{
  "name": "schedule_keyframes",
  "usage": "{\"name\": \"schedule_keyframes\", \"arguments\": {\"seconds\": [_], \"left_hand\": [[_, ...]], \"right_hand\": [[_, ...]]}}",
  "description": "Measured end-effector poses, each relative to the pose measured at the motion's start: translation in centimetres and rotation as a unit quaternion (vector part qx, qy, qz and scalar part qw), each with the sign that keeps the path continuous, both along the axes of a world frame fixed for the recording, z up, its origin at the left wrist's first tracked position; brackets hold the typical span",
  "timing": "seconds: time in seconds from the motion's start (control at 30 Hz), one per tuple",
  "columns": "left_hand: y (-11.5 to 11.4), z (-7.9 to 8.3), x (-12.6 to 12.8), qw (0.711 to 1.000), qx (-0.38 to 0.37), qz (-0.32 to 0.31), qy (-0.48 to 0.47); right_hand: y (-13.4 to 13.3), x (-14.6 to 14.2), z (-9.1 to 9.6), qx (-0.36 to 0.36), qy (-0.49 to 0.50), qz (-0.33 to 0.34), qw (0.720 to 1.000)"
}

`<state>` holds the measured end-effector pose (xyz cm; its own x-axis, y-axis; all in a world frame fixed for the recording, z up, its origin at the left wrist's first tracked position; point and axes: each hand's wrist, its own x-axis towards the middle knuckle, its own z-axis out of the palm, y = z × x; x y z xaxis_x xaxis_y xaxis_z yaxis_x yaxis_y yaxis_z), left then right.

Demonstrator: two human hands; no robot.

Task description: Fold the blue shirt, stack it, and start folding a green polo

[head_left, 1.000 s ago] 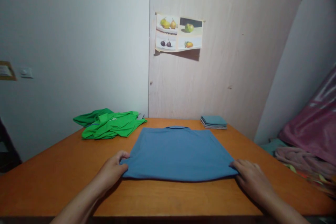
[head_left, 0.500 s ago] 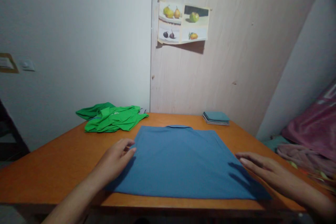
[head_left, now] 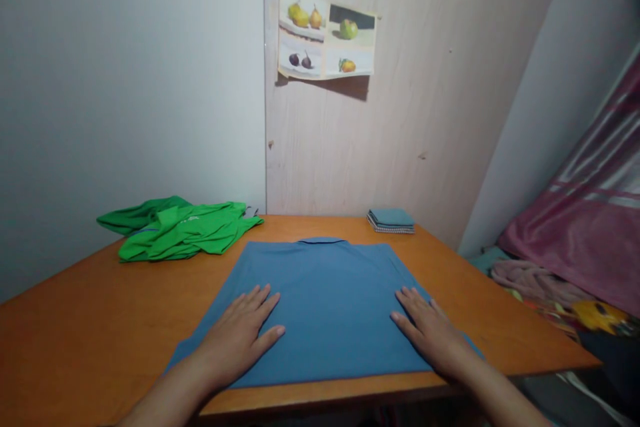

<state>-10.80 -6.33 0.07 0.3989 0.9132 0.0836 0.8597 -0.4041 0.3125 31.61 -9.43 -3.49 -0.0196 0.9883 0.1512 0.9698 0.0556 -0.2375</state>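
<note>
A blue shirt (head_left: 335,307) lies spread on the orange-brown table, its collar toward the wall and its straight lower edge near the table's front. My left hand (head_left: 240,330) rests flat on the left part of the cloth, fingers spread and pointing away from me. On the right part, my right hand (head_left: 430,330) also lies flat with its fingers apart. Neither hand grips the fabric. The hands and forearms cover parts of the shirt's two side edges.
Crumpled green clothes (head_left: 185,233) lie at the table's back left. A small folded stack of cloths (head_left: 391,221) sits at the back right. The wooden table (head_left: 100,320) meets the wall behind. Pink fabric (head_left: 575,233) hangs right of the table.
Both hands have moved inward from the shirt's sides and come down flat on it. The view has turned slightly to the right.
</note>
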Motion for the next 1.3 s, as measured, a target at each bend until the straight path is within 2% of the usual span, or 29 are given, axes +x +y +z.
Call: {"name": "schedule_keyframes", "arguments": {"seconds": [0.17, 0.33, 0.43, 0.57, 0.63, 0.73, 0.83, 0.93, 1.0, 1.17, 1.3], "left_hand": [[0.2, 0.9, -0.1, 0.999, -0.032, -0.019, 0.015], [1.8, 3.2, 1.8, 0.999, -0.022, -0.028, 0.013], [3.6, 4.8, 4.0, 0.997, -0.003, -0.073, 0.001], [6.1, 6.0, 6.8, 0.993, -0.018, -0.1, 0.052], [7.2, 5.8, 7.6, 0.994, -0.007, -0.085, 0.07], [8.3, 4.1, 7.7, 0.997, 0.007, -0.054, 0.061], [8.8, 1.8, 7.3, 0.998, -0.011, -0.043, 0.045], [8.9, 0.4, 6.9, 0.998, -0.013, -0.043, 0.038], [9.0, 0.1, 6.9, 0.998, -0.019, -0.042, 0.036], [9.1, 0.1, 7.0, 0.998, -0.024, -0.041, 0.031], [9.1, -0.3, 6.9, 0.999, -0.013, -0.044, 0.024]], "right_hand": [[0.4, 1.7, 0.1, 0.0, -0.049, -0.082, 0.995], [1.7, 0.9, 0.3, 0.032, -0.049, -0.047, 0.997], [2.3, 0.4, -0.8, 0.033, -0.04, -0.036, 0.998], [3.0, 1.0, -3.2, 0.031, -0.029, -0.036, 0.998], [3.3, 1.6, -3.8, 0.028, -0.026, -0.04, 0.998], [3.4, 2.2, -3.6, -0.008, -0.026, -0.05, 0.998], [3.5, 2.4, -2.3, -0.07, -0.032, -0.059, 0.995], [4.3, 1.2, -0.2, -0.076, -0.03, -0.063, 0.995], [5.4, -0.8, 1.3, -0.063, -0.015, -0.035, 0.997], [9.5, -8.2, 4.7, -0.039, 0.039, 0.113, 0.992], [12.4, -13.0, 5.3, -0.027, 0.037, 0.164, 0.985]]}}
